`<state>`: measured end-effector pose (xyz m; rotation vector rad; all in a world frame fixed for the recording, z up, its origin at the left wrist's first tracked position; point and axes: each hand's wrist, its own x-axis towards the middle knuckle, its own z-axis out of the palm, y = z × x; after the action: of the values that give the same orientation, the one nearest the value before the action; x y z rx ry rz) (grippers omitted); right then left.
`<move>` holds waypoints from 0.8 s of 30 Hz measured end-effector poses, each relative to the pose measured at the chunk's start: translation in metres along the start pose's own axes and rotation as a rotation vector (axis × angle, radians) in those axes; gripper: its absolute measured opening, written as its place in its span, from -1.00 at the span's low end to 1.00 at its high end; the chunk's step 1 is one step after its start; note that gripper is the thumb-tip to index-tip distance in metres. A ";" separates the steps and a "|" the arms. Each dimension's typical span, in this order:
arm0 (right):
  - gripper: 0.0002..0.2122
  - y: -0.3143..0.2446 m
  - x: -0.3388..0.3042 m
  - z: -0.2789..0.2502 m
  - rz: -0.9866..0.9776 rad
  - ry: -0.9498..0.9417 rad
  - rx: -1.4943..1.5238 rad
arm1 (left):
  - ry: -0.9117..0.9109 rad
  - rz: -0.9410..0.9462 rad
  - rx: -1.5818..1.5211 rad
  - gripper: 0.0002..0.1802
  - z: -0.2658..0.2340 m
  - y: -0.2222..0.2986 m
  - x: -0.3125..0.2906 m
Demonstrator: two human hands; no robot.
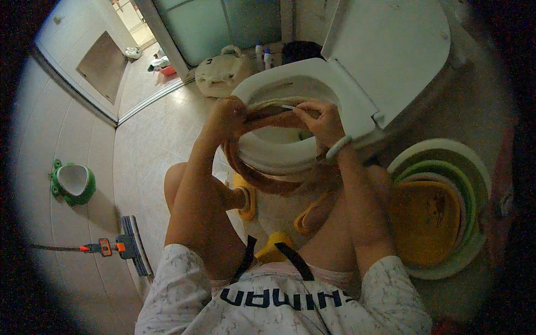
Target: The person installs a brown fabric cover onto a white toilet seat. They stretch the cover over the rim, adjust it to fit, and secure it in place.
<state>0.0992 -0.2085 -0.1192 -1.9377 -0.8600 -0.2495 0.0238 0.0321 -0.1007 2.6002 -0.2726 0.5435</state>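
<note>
A brown, soft ring-shaped toilet seat cover [254,174] hangs over the front of the white toilet [267,151], partly off the rim. My left hand [229,114] is closed around the cover's left side. Above the bowl opening, my right hand [325,118] pinches its fingertips near a thin white strip [288,106] lying against the cover's light inner side. A pale band circles my right wrist. The raised toilet lid [393,50] leans back at the far right. My fingers hide parts of the cover.
Nested basins [427,223] stand right of my leg. A white bag [222,73], bottles [267,57] and a black bin [301,51] sit behind the toilet. On the left wall are a green child's urinal [73,183] and a leaning squeegee mop [134,245].
</note>
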 end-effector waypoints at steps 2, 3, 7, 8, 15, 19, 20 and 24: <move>-0.88 0.003 0.000 0.003 0.011 0.009 -0.087 | 0.077 -0.045 -0.044 -0.86 -0.008 0.005 -0.003; -0.89 0.006 0.000 0.004 0.017 0.014 -0.131 | 0.115 -0.067 -0.067 -0.86 -0.011 0.007 -0.003; -0.86 0.018 0.001 0.007 0.005 0.073 -0.290 | 0.265 -0.042 -0.118 -0.87 -0.012 0.011 -0.001; -0.84 0.020 0.001 0.006 0.010 0.065 -0.346 | 0.326 -0.060 -0.173 -0.86 -0.012 0.008 -0.001; -0.71 0.001 0.002 -0.004 0.074 0.281 -0.328 | -0.020 -0.090 -0.493 -0.86 -0.014 0.027 -0.003; -0.78 0.001 0.006 -0.001 -0.087 0.439 -0.273 | -0.233 -0.029 -0.695 -0.85 -0.007 0.036 -0.009; -0.78 0.001 0.007 -0.002 -0.103 0.426 -0.171 | -0.235 -0.009 -0.649 -0.83 -0.008 0.026 -0.008; -0.77 -0.014 0.008 -0.014 -0.142 0.310 0.182 | 0.243 -0.304 -0.903 -0.60 -0.014 0.010 0.006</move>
<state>0.0981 -0.2129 -0.0986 -1.6185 -0.7845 -0.5239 0.0217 0.0297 -0.0825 1.6428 -0.0175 0.4706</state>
